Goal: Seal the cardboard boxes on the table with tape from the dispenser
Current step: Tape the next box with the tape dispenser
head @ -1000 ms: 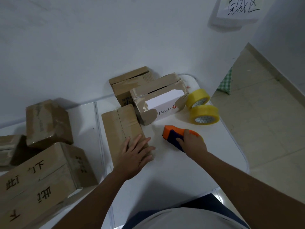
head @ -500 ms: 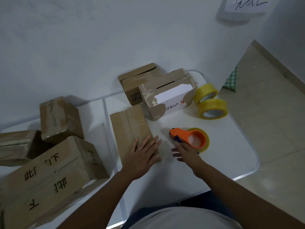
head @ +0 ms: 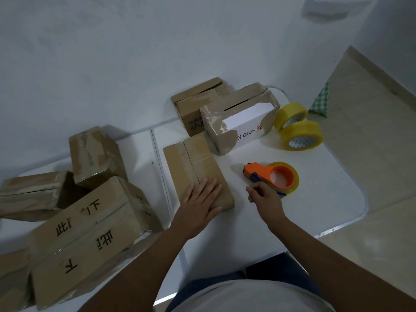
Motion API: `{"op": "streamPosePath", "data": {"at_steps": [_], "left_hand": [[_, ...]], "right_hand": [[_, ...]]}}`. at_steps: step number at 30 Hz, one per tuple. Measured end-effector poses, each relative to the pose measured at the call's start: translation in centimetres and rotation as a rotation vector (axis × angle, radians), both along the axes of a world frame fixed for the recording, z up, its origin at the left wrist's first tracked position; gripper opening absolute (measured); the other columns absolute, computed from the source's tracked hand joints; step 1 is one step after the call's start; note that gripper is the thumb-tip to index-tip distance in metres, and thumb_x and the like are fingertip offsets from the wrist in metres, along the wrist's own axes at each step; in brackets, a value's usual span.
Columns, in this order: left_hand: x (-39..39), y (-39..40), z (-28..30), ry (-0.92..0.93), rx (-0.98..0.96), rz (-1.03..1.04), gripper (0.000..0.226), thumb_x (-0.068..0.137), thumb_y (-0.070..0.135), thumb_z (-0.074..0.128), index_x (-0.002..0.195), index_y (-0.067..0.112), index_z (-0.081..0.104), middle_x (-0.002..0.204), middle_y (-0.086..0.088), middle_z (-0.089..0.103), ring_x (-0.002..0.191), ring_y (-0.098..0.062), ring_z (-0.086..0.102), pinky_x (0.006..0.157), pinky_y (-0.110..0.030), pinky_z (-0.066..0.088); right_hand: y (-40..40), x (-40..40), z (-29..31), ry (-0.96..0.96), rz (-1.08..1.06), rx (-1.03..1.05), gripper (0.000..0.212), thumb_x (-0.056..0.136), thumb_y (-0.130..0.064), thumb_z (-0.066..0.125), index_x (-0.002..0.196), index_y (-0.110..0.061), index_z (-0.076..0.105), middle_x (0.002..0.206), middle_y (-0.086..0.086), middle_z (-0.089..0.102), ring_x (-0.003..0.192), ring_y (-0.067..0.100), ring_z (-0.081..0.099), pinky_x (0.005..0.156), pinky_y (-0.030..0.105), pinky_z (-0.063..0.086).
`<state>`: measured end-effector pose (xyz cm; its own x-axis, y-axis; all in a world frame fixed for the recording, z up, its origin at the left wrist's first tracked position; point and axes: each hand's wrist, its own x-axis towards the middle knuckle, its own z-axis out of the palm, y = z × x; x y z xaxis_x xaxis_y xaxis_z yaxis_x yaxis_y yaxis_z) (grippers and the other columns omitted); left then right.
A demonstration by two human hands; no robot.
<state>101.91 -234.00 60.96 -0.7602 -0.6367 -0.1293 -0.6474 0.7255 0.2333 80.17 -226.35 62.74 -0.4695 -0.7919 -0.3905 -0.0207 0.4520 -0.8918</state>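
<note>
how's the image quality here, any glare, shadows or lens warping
Head view: dim, even light, no harsh glare; faint sheen on the two yellow tape rolls. Soft shadows lie under the orange tape dispenser and behind the brown cardboard boxes. Wide-angle warping bends the white table edge and the wall-floor line. Focus is fairly sharp throughout.

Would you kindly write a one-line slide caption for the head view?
Left hand rests flat on a cardboard box while the right hand grips the orange tape dispenser on the white table.

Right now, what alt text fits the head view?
A left hand lies flat on a small cardboard box on a white table; the right hand touches an orange tape dispenser. More boxes and two tape rolls surround them.
</note>
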Motion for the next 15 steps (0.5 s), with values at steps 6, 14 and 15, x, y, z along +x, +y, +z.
{"op": "streamPosePath", "data": {"at_steps": [6, 14, 15], "left_hand": [[0.0, 0.5, -1.6, -0.040, -0.226, -0.006, 0.061, 0.105, 0.053, 0.022, 0.156, 0.019, 0.026, 0.164, 0.001, 0.021, 0.151, -0.023, 0.019, 0.118, -0.050, 0.023], [-0.6, 0.4, -0.8, -0.031, -0.240, -0.029, 0.067, 0.097, 0.061, 0.038, 0.148, 0.018, 0.040, 0.154, -0.004, 0.041, 0.142, -0.029, 0.038, 0.108, -0.053, 0.039], [-1.1, 0.3, -0.5, -0.022, -0.217, -0.004, 0.070, 0.093, 0.067, 0.040, 0.144, 0.019, 0.045, 0.150, -0.003, 0.045, 0.139, -0.028, 0.041, 0.105, -0.052, 0.040]], "right_hand": [[0.4, 0.0, -0.5, 0.114, 0.051, -0.045, 0.014, 0.096, -0.017, 0.059, 0.085, -0.009, 0.060, 0.072, 0.004, 0.059, 0.063, 0.001, 0.052, 0.061, 0.009, 0.041], [-0.3, -0.2, -0.8, 0.169, 0.074, -0.032, 0.011, 0.096, -0.018, 0.058, 0.090, -0.010, 0.063, 0.091, 0.000, 0.063, 0.085, -0.002, 0.056, 0.067, 0.005, 0.040], [-0.3, -0.1, -0.8, 0.145, 0.067, -0.026, 0.012, 0.097, -0.018, 0.057, 0.090, -0.009, 0.062, 0.090, 0.000, 0.064, 0.083, -0.004, 0.056, 0.066, 0.005, 0.040]]}}
